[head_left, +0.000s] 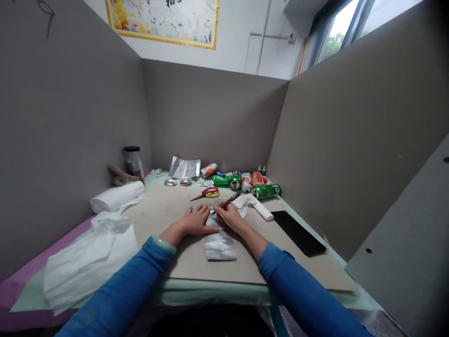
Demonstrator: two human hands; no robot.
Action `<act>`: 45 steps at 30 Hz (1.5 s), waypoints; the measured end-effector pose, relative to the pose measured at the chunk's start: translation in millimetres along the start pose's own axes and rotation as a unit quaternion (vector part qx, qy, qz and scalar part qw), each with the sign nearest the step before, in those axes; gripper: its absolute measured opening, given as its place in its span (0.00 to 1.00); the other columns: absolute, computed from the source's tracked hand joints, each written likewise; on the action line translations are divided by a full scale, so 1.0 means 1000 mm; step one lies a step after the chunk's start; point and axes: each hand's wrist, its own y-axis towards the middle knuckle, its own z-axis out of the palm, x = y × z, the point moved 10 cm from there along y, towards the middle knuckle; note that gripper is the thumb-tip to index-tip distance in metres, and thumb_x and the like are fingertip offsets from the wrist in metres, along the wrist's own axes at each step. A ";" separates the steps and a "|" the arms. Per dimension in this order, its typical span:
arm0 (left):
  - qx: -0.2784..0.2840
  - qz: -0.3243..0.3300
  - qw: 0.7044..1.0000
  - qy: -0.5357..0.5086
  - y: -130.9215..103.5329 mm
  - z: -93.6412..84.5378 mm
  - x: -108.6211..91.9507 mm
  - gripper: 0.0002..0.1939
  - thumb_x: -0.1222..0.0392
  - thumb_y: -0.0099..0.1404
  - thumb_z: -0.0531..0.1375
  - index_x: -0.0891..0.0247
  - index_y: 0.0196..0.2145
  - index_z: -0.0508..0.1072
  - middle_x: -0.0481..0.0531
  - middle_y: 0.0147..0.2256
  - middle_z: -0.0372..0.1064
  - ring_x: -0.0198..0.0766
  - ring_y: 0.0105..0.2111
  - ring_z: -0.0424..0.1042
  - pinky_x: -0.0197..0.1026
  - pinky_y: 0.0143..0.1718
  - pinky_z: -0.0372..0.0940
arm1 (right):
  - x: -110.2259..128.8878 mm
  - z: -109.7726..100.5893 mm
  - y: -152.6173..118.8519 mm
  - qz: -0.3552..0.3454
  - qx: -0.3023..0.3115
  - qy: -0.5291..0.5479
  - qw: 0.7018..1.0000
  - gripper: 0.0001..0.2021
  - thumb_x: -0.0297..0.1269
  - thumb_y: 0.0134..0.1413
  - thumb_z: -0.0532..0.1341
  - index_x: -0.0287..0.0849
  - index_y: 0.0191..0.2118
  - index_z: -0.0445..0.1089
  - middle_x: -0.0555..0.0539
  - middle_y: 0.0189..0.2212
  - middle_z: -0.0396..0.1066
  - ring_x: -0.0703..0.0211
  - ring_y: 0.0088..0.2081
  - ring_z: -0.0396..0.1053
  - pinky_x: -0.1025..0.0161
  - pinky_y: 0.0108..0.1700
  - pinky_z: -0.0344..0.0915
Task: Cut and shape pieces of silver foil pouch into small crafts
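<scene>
My right hand (228, 215) is closed around a dark pen (231, 199), its tip pointing down and left at the top of a silvery-white sheet (220, 245). Whether the tip touches the sheet is too small to tell. Spread flat, my left hand (195, 221) rests on the board with its thumb over the sheet's left edge. The sheet lies on a beige board (189, 267). Just beyond my hands are scissors (206, 193) with red and yellow handles. White tissue (257, 206) lies crumpled to the right of my right hand.
Several drink cans (257, 179) and a bent silver metal sheet (184, 167) lie at the back. A black phone-like slab (298, 232) is at right. On the left are a white roll (117, 196), white cloth-like sheets (93, 257) and a lidded jar (134, 161). Grey partitions (213, 112) surround the table.
</scene>
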 end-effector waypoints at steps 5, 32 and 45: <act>0.008 0.001 1.000 -0.002 0.000 -0.001 -0.002 0.48 0.28 0.57 0.44 0.63 0.65 0.43 0.61 0.65 0.38 0.55 0.64 0.37 0.63 0.58 0.37 | 0.002 0.001 -0.001 -0.002 0.008 0.010 1.000 0.12 0.44 0.45 0.60 0.40 0.26 0.62 0.56 0.13 0.59 0.68 0.16 0.54 0.70 0.18 0.51; 0.003 0.004 1.000 -0.009 0.004 0.001 0.000 0.48 0.27 0.56 0.45 0.61 0.64 0.43 0.59 0.65 0.39 0.55 0.63 0.38 0.65 0.58 0.37 | 0.000 0.003 0.000 0.006 0.015 0.008 1.000 0.12 0.44 0.46 0.60 0.40 0.26 0.62 0.56 0.13 0.59 0.69 0.16 0.54 0.70 0.18 0.50; 0.007 0.003 1.000 -0.015 0.004 -0.001 -0.001 0.47 0.28 0.56 0.46 0.60 0.64 0.44 0.60 0.65 0.38 0.55 0.63 0.37 0.64 0.58 0.37 | 0.003 0.001 0.000 -0.001 0.016 0.012 1.000 0.13 0.44 0.45 0.61 0.39 0.25 0.63 0.56 0.13 0.58 0.70 0.15 0.52 0.70 0.17 0.49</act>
